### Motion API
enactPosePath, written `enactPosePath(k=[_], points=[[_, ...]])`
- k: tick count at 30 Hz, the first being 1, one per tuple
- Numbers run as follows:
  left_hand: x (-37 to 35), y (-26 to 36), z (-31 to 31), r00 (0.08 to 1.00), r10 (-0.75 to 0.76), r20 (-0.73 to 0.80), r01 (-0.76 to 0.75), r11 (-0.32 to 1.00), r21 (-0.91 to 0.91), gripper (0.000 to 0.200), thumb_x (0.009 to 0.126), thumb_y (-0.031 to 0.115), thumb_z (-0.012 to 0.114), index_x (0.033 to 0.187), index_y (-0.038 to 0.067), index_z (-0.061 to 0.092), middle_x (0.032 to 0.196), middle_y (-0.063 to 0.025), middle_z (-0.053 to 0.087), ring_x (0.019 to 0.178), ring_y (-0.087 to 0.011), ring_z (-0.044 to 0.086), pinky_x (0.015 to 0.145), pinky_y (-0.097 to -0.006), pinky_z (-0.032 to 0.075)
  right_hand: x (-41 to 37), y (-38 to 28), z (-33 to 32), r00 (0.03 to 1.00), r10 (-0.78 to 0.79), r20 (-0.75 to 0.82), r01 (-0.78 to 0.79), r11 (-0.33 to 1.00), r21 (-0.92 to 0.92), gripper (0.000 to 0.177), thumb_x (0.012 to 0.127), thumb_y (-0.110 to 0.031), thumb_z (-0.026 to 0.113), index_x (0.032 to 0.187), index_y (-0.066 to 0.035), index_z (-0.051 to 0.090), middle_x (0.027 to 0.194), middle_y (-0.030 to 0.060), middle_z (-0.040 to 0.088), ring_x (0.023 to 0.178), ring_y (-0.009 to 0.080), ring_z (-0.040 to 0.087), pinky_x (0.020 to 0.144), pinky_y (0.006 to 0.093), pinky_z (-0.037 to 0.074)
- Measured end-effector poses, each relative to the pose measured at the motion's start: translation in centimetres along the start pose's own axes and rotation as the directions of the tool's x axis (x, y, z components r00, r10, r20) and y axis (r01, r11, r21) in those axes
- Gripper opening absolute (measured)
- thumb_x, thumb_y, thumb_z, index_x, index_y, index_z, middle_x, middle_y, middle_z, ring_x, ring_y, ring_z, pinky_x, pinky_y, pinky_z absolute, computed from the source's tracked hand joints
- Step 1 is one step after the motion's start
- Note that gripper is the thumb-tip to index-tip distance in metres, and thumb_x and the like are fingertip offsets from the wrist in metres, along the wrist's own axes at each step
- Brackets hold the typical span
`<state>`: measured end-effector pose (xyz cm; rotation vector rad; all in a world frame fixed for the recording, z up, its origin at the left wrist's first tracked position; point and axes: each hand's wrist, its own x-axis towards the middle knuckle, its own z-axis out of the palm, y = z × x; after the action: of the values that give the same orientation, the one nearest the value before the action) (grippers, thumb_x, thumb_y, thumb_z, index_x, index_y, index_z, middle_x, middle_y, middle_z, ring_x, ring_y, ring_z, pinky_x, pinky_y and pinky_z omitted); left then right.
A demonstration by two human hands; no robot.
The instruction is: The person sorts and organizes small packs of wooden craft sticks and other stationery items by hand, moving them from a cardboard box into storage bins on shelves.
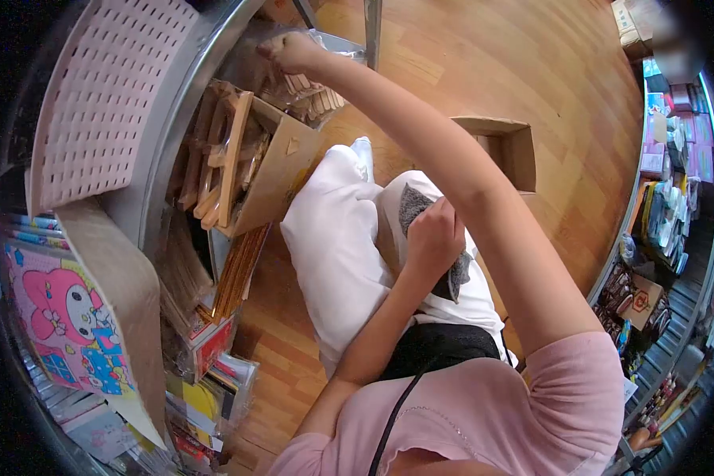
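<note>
My left hand (436, 236) is closed around a grey cloth (458, 278), held over my lap against my white trousers. Across the body my right arm stretches to the shelf at the upper left. There my right hand (293, 54) has its fingers curled at a clear plastic bag (250, 59); its fingertips are small and partly hidden. Just below that hand, light wooden sticks (321, 101) show through clear plastic. Nearer to me, a cardboard box (274, 170) stands beside several wooden frame-like pieces (234, 159).
A pink perforated basket (111, 103) sits on the metal shelf (163, 119) at left. Below it is a cardboard box with a cartoon picture (71, 317). An open cardboard box (516, 155) stands on the wooden floor (571, 95). Stocked shelves (666, 309) line the right side.
</note>
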<state>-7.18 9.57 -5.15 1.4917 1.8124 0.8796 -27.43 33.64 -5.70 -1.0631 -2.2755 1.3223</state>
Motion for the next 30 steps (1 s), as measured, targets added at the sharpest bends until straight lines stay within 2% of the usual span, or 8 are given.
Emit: enactPosePath(k=[3,6,13,19,21,25,27,30], points=[[0.3,0.4,-0.2,1.000,-0.018,-0.009,0.018,1.000,-0.025,0.018,0.088,0.016,0.046,0.083,0.000,0.054,0.078,-0.0173,0.058,0.073,-0.0339,0.059,0.065,-0.0413,0.047,-3.4,-2.0,-3.7,0.995,-0.087,-0.054,0.065,0.945,-0.321,0.048,0.086,-0.036,0.057,0.110,0.005,0.057,0.098,0.0137,0.064,0.083,0.0201,0.063,0.079,0.0301,0.048],[0.0,0.2,0.0,0.999,-0.009,-0.048,0.009,1.000,-0.002,0.020,0.089,0.016,0.044,0.084,0.000,0.054,0.080,-0.0181,0.059,0.074,-0.0343,0.059,0.066,-0.0417,0.047,-8.2,2.0,-7.5,0.968,-0.249,-0.024,0.250,0.957,0.150,0.046,0.084,-0.041,0.055,0.100,0.001,0.063,0.082,0.0139,0.067,0.083,0.0236,0.064,0.076,0.0341,0.049],[0.4,2.7,-1.7,0.903,-0.273,-0.331,0.067,0.852,-0.520,0.029,0.097,0.020,0.033,0.091,-0.003,0.049,0.086,-0.0189,0.056,0.078,-0.0322,0.053,0.073,-0.0375,0.041,-32.1,8.2,-13.2,0.969,0.246,-0.032,-0.169,0.748,0.642,0.050,0.095,-0.042,0.037,0.127,-0.005,0.046,0.107,0.0091,0.059,0.093,0.0133,0.056,0.082,0.0262,0.045],[1.8,7.5,2.8,0.983,0.135,-0.128,-0.175,0.904,-0.391,0.027,0.089,0.019,0.049,0.101,-0.005,0.051,0.091,-0.0220,0.053,0.090,-0.0341,0.051,0.081,-0.0379,0.041,-42.7,9.0,-10.5,0.810,0.521,0.270,-0.268,-0.080,0.960,0.077,0.084,-0.067,0.027,0.132,-0.007,0.037,0.120,0.0148,0.052,0.111,0.0235,0.050,0.095,0.0401,0.040],[2.2,8.3,4.5,0.746,0.575,0.336,-0.606,0.795,-0.017,0.027,0.086,0.020,0.055,0.100,-0.003,0.056,0.106,-0.0170,0.053,0.099,-0.0277,0.053,0.091,-0.0335,0.039,-44.7,12.4,-10.5,0.947,0.312,-0.069,0.206,-0.431,0.878,0.066,0.086,-0.059,0.037,0.127,-0.007,0.042,0.118,0.0137,0.053,0.106,0.0235,0.054,0.088,0.0400,0.046],[5.6,9.4,5.4,0.607,0.608,0.511,-0.373,0.786,-0.493,0.029,0.085,0.020,0.056,0.099,-0.004,0.061,0.109,-0.0192,0.058,0.105,-0.0287,0.054,0.092,-0.0350,0.041,-47.3,14.5,-12.9,0.809,0.587,-0.010,0.186,-0.240,0.953,0.045,0.088,-0.041,0.052,0.115,-0.005,0.050,0.106,0.0122,0.058,0.090,0.0226,0.061,0.076,0.0376,0.051],[9.3,8.1,5.1,0.734,0.375,0.566,0.071,0.787,-0.613,0.031,0.088,0.024,0.051,0.099,-0.003,0.062,0.099,-0.0126,0.063,0.099,-0.0222,0.057,0.090,-0.0333,0.043,-48.2,16.3,-13.8,0.778,0.628,-0.015,0.186,-0.208,0.960,0.038,0.090,-0.040,0.048,0.107,-0.007,0.053,0.096,0.0097,0.061,0.079,0.0189,0.060,0.066,0.0338,0.048],[17.4,3.1,6.4,0.910,0.130,0.393,0.080,0.877,-0.473,0.030,0.089,0.024,0.048,0.098,0.001,0.064,0.094,-0.0099,0.065,0.092,-0.0164,0.060,0.083,-0.0288,0.044,-48.6,17.4,-14.9,0.668,0.742,-0.046,0.241,-0.158,0.958,0.028,0.092,-0.036,0.046,0.094,-0.010,0.056,0.083,0.0052,0.063,0.056,0.0133,0.053,0.049,0.0263,0.034]])
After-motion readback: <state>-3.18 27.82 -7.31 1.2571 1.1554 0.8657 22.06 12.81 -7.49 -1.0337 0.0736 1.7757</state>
